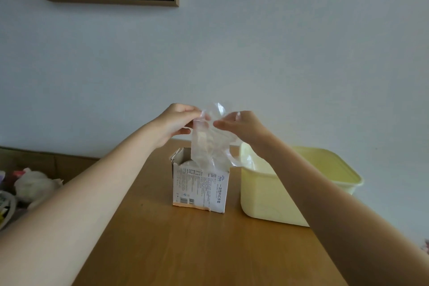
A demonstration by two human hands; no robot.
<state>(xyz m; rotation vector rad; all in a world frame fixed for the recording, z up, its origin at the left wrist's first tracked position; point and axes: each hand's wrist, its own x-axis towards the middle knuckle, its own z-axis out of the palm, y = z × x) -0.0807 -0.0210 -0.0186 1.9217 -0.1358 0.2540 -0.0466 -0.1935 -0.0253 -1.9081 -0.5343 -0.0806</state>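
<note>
Now both my hands pinch a clear glove point(210, 139) above the box point(200, 187). Left hand point(175, 124) grips its cuff; right hand point(241, 126) pinches beside it.

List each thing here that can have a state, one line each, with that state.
clear glove: lifted, limp and crumpled, lower end at the box's mouth.
glove box: upright on the table, top torn open.
yellow tub: upright, open-topped.
left hand: pinches the glove's top.
right hand: pinches the glove's top.

Left grip point(173, 124), right grip point(246, 129) — bare, forearms point(92, 183) too.
</note>
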